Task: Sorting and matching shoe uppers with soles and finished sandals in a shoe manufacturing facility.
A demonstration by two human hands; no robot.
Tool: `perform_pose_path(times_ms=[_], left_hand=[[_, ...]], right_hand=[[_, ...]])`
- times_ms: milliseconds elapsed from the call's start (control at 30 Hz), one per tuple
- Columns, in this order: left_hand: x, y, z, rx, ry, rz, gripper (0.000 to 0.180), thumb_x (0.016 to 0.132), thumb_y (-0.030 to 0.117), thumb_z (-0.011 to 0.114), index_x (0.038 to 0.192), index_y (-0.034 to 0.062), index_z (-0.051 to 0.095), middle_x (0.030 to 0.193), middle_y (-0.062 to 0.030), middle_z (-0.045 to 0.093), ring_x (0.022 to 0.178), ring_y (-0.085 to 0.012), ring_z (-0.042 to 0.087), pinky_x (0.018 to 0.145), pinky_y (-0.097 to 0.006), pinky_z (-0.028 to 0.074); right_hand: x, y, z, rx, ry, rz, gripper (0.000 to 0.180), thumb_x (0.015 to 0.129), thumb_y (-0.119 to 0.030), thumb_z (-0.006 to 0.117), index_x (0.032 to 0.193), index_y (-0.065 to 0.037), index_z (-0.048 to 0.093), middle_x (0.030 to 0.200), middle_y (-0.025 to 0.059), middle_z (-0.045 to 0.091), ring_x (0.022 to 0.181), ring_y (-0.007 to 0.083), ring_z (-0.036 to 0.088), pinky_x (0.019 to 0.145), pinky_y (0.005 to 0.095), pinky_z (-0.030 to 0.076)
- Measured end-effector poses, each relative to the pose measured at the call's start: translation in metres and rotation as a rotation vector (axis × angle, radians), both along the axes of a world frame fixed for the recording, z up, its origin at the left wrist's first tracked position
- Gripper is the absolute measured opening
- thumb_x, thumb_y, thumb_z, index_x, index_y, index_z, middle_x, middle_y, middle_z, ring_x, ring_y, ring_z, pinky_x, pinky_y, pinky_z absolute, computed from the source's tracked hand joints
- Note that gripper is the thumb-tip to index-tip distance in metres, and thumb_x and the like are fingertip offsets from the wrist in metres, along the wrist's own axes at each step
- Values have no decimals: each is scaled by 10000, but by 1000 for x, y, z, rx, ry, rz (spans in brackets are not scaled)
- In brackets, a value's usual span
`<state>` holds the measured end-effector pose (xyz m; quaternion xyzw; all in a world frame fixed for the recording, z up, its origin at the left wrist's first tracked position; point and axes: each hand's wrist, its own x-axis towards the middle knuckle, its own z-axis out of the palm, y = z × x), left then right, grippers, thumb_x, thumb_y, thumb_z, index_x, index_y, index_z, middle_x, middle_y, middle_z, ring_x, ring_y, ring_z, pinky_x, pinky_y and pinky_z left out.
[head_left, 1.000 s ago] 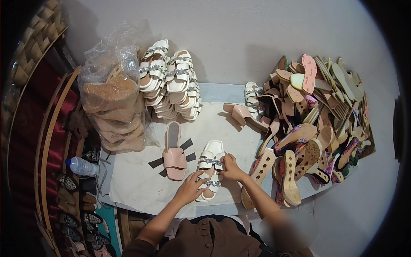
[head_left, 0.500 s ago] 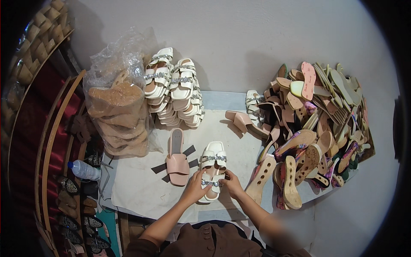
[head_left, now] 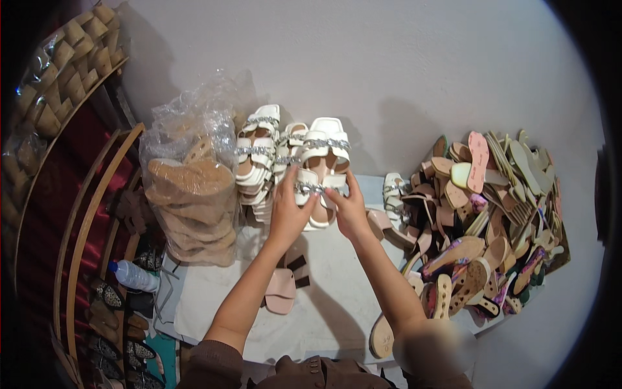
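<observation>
Both my hands grip a pair of white square-toed sandals [head_left: 322,162] with silver chain trims, lifted above the table and laid one against the other. My left hand [head_left: 293,211] is closed on their left side, my right hand [head_left: 347,206] on their right, thumbs on top near the lower strap. Just behind and left of them rise two stacks of similar white sandals, a left stack [head_left: 257,146] and a right stack [head_left: 287,152] partly covered by the held pair. Below my left forearm lies a pink sandal [head_left: 280,293] beside dark strips [head_left: 299,271]; my arm hides part of it.
A clear plastic bag [head_left: 189,217] of tan soles stands left of the stacks. A large heap of soles and sandals [head_left: 476,227] covers the table's right side, with white sandals [head_left: 393,188] at its edge. A water bottle [head_left: 136,277] and shoe shelves line the left.
My hands have carried the white sandals up off the table and away from me, toward the stacks. The view has tilted, so the surroundings sit lower in the picture.
</observation>
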<state>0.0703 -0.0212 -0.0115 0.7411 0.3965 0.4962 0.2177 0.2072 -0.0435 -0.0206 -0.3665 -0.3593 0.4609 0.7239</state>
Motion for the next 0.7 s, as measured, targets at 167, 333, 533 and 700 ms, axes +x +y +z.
perform_pose_path(times_ms=[167,333,533,700], left_hand=[[-9,46,5,95,133,108,473,819,197,577,1217,-20,441,1249,-210,439,1172,-339,412,983,-390,321],[-2,66,-2,154,203,99,397,818,182,557,1168,2,501,1253,-198,443,1154,-361,416,966,-402,340],[-15,74,-17,257,385,259,387,838,241,521,1166,36,524,1275,-158,441,1197,-324,390,985,-437,288],[-3,70,-19,346,364,292,399,854,258,475,1192,50,515,1288,-139,439,1214,-313,373,997,-436,243]], right_hand=[[-3,85,18,-121,-68,60,668,769,65,567,1351,10,243,1206,167,450,1042,230,509,846,313,464],[8,142,-17,-145,-233,-7,667,751,-10,604,1330,42,277,1262,215,364,1145,287,428,909,350,423],[-20,134,-16,-75,-758,-48,726,878,-326,489,1370,65,126,1400,293,139,1310,403,142,1076,404,132],[-17,133,-12,44,-868,-99,693,926,-382,347,1380,57,62,1408,312,86,1318,422,95,1073,456,78]])
